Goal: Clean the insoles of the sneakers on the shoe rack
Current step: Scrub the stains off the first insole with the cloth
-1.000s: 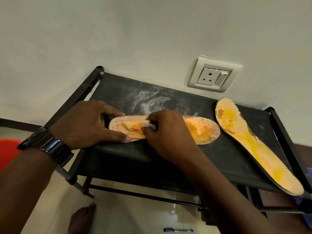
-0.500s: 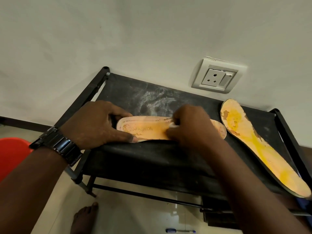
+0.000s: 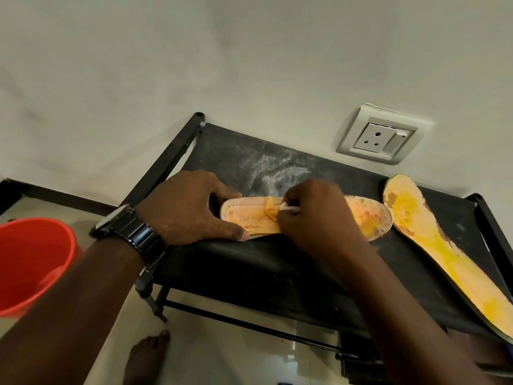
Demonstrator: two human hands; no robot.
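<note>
A: Bucket status?
B: Red bucket (image 3: 33, 259) is on the floor left of the shoe rack (image 3: 249, 268), cut off by the frame edge. There's a glossy patch low inside, and I can't tell what's in it.
A: Hands?
B: Your left hand (image 3: 191, 207) clamps the end of the near insole (image 3: 249, 218), thumb along the front edge, fingers over the back edge. Your right hand (image 3: 313, 215) is curled tight round a small white tool (image 3: 288, 208), pressed on the insole's middle. The insole lies flat on the rack's top shelf.
A: Anything hidden?
B: Most of the tool is inside your fist, type unclear. The insole's middle is under your right hand. The second insole (image 3: 433, 245) lies on the shelf's right side, near end running out of frame.
</note>
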